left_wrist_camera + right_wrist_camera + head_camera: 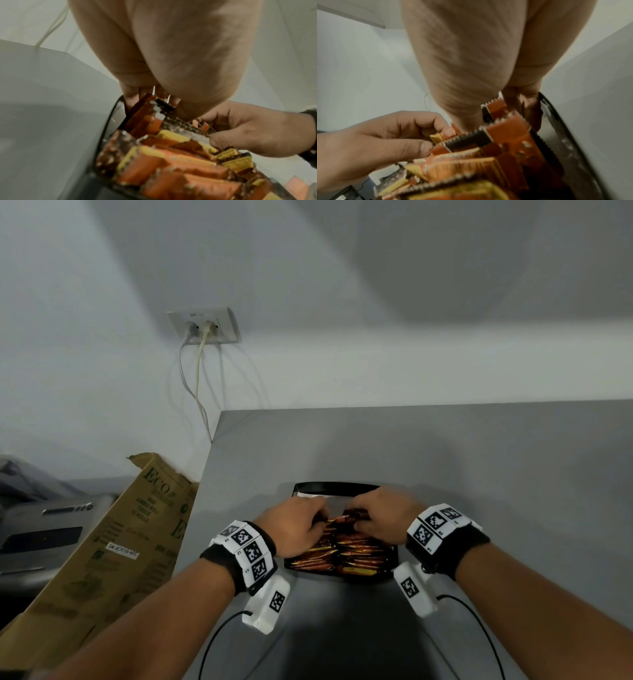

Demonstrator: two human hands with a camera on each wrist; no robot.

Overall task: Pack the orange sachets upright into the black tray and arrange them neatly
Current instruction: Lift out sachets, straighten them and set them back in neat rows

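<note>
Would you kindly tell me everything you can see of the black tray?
The tray is black, glossy and plastic-looking, rectangular with rounded corners and a raised rim. It lies flat on the grey table, near its front. Orange sachets fill its near part; the far end shows a bare, reflective floor. The left hand and right hand reach into it, gripping sachets.

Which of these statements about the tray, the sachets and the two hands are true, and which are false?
1. Both hands work over the black tray. True.
2. The tray stands on the cardboard box. False: it stands on the grey table; the box leans beside the table.
3. The left hand pinches orange sachets. True.
4. The right hand lies flat on the table. False: it grips sachets in the tray.
</note>
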